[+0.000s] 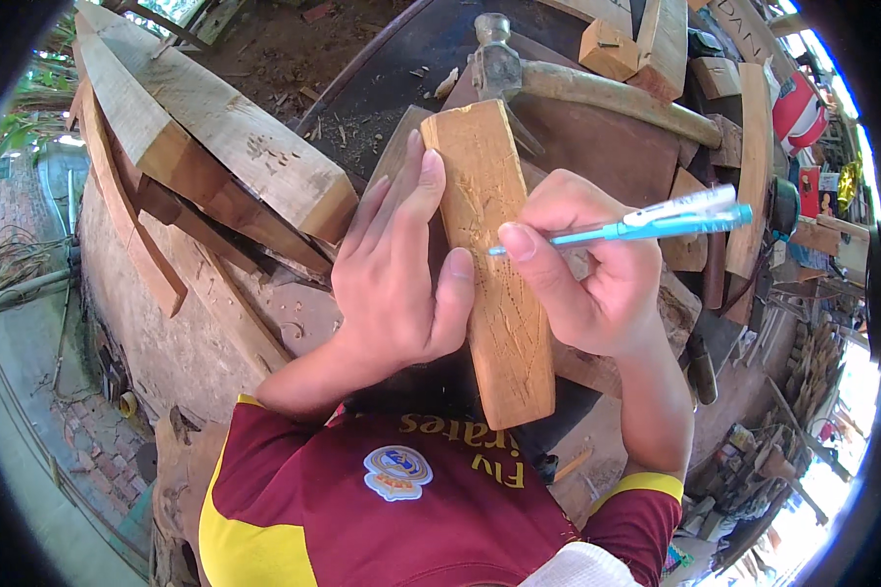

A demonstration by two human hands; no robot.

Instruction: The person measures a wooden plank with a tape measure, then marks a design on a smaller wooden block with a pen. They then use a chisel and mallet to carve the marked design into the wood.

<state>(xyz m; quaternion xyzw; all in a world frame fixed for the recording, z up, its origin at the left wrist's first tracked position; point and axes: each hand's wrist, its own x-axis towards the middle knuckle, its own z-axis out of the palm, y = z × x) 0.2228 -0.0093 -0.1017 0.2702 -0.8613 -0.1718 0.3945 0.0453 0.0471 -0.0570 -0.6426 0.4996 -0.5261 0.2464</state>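
Note:
A long wooden block (507,323) lies lengthwise in front of me, its top face marked with carved grooves and dotted lines. My left hand (401,249) rests against the block's left edge, fingers stretched out and pointing away from me. In my right hand (597,264) a light blue pen (646,229) is pinched between thumb and fingers. The pen's tip meets or hovers just over the block's face near its middle; I cannot tell whether it touches. A white cap or clip part sits alongside the pen's back end.
Beyond the block lies a hammer (597,93) with a wooden handle on a dark surface with wood chips. Thick timber beams (235,137) are stacked at the left. More wood offcuts (609,49) crowd the far right, near a red and white object (800,112).

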